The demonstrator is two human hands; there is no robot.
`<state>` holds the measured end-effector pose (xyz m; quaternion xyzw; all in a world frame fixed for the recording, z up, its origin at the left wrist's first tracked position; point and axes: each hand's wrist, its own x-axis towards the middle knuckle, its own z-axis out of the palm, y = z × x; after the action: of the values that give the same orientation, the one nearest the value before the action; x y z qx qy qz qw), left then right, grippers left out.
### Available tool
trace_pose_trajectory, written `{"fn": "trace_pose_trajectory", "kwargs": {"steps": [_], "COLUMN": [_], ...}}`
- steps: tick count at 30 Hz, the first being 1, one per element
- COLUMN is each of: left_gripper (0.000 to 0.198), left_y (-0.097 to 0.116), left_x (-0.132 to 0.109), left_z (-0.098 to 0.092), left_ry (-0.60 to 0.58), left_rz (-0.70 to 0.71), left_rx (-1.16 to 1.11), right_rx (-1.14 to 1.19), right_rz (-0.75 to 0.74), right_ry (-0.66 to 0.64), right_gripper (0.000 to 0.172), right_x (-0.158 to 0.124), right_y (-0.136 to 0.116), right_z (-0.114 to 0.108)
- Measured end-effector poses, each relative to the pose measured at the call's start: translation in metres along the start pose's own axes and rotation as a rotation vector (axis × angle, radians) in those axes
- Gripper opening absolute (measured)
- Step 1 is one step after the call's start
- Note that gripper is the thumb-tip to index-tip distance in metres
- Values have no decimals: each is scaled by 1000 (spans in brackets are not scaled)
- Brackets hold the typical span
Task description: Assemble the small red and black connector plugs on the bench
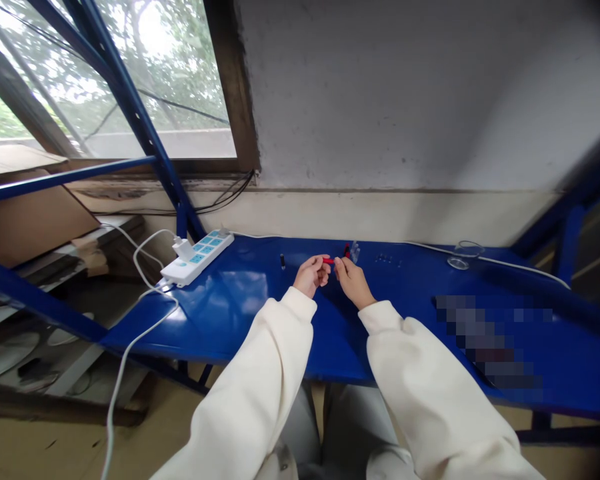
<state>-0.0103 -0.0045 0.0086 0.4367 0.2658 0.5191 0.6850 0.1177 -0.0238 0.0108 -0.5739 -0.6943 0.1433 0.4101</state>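
My left hand (312, 276) pinches a small red tube-like piece (329, 261) that lies level above the blue table (240, 337). At the piece's other end, the fingertips of my right hand (353, 280) are closed together. What exactly they grip is too small to make out. Left of my hands a short black cylinder (283, 261) stands upright. Just behind my right hand are small red and black pieces (347, 251) beside some clear pieces (355, 251). Several tiny clear parts (384, 259) lie farther right.
A white power strip (196, 259) with a plugged-in adapter sits at the table's left end, its cord hanging down. Clear rings (459, 263) and a white cable (510, 265) lie at the back right. A blurred-out dark item (485, 340) rests front right. Blue frame posts (145, 127) flank the table.
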Motion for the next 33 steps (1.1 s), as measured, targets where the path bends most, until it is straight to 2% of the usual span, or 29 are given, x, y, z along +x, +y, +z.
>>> {"fn": "trace_pose_trajectory", "kwargs": {"steps": [7,11,13,15,19,23,28,33], "left_gripper": [29,29,29,29,31,29,29,27], "left_y": [2,2,1,0,1,4,6,6], "left_x": [1,1,1,1,2,3,4,4], "left_z": [0,-2,-2,-1,0,-2,-3,-3], "left_ry": [87,80,65,64,124,218,262,314], "left_rz": [24,24,21,17,40,68,30,47], "left_rx": [-5,2,12,18,4,-48,-93,-40], "right_rx": [180,254,241,205,147,139,66,22], "right_rz": [-86,-46,-37,-50,-63,-58,-55,-72], "right_ry": [9,2,-10,-28,-26,-28,-46,97], "right_gripper": [32,38,35,38,40,33,22,19], "right_x": [3,4,3,3,5,7,9,12], "right_y": [9,12,11,10,10,14,25,32], "right_z": [6,8,7,5,3,6,10,9]}}
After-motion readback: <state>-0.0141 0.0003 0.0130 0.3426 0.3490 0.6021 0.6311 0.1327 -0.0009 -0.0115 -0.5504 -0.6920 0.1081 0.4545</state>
